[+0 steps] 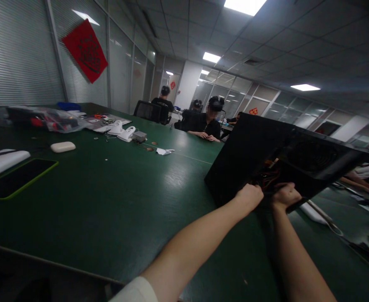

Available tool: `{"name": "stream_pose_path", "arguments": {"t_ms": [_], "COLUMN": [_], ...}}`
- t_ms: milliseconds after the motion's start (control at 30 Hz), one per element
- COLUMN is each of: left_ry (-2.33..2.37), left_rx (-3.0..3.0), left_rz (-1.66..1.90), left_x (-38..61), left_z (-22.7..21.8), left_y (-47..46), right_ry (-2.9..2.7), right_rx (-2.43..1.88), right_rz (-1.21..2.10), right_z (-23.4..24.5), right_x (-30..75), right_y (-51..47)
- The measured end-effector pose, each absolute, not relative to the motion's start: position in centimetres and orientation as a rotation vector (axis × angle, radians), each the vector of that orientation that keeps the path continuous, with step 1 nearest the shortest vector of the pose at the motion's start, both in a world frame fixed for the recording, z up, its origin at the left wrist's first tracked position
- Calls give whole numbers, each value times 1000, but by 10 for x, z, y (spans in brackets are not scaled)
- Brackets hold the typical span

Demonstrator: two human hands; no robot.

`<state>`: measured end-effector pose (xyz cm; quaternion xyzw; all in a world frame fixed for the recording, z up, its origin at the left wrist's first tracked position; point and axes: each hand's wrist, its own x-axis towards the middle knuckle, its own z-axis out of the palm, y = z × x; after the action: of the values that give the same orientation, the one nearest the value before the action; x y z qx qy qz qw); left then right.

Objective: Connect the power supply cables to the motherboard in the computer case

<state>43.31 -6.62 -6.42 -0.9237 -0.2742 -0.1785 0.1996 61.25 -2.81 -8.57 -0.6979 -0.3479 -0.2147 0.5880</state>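
Head | black computer case (234, 155): boxy, open-sided, reddish wires (271, 178) inside | left hand (250, 196), right hand (286, 194): curled, hold unclear

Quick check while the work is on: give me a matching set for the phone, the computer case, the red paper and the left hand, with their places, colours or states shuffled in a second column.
Things:
1. Phone
2. Computer case
3. Red paper
4. Left hand

Places, colours or states:
A. On the glass panel
B. Fingers curled, at the opening in something black
C. Black, with wires showing inside
D. Green-edged, lying flat on the table

Right pairs: 1-D, 2-C, 3-A, 4-B
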Motion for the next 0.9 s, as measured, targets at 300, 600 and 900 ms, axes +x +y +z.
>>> {"name": "stream_pose_path", "arguments": {"t_ms": [300, 600, 900], "left_ry": [-817, -859, -867], "left_rx": [-2665, -2680, -2725], "left_rz": [-613, -678, -666], "left_x": [431, 428, 416], "left_z": [-64, -63, -63], "left_y": [-68, -70, -67], "right_ry": [-821, -792, -762], "right_rx": [-1548, -1478, -1543], "right_rz": [-494, -510, -494], "right_z": [-95, -92, -87], "right_x": [624, 611, 594], "right_y": [-22, -25, -27]}}
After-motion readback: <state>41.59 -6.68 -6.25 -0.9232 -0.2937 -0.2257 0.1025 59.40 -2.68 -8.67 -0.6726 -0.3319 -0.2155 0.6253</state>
